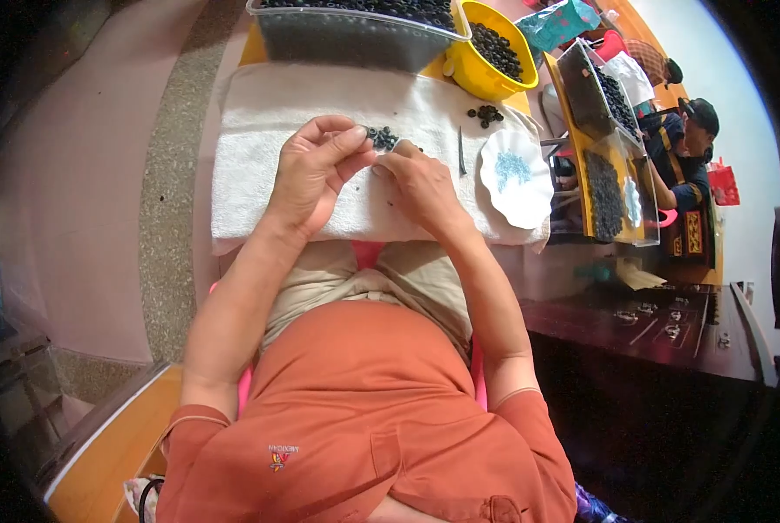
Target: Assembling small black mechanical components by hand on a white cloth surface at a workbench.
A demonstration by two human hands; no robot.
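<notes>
Above a white towel, my left hand is closed in a pinch, thumb against fingertips. My right hand meets it from the right, its fingers also pinched together. Whatever they hold is too small or hidden to make out. Just beyond my fingertips lies a small cluster of black ring-like pieces. To the right of my right hand rests a thin dark pointed tool. Beside it, a white wavy-rimmed plate bears tiny light blue bits. Another little heap of black pieces sits beyond the plate.
A clear plastic bin full of black pieces stands at the far edge, beside a yellow basket holding more. On the right, a person sits at another table with clear bins. A dark wooden surface lies right of me.
</notes>
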